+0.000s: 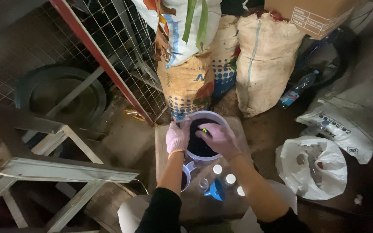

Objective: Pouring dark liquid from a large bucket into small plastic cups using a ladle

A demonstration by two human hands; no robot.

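A white bucket [219,117] filled with dark soil stands on a small wooden board [162,142]. My left hand [177,136], in a pink glove, grips the bucket's left rim. My right hand [221,139], also gloved, hovers over the soil and holds a small green-tipped tool [204,130]. Nearer to me on the board sit a small cup [185,177] with dark contents, three white-capped bottles [229,178], a clear glass [203,184] and a blue funnel [216,190].
Several stuffed sacks [264,60] lean behind the bucket. A wire mesh panel with a red frame [100,56] stands at left, with a tyre [61,92] and a metal frame [61,168]. White plastic bags [311,168] and a plastic bottle [296,90] lie at right.
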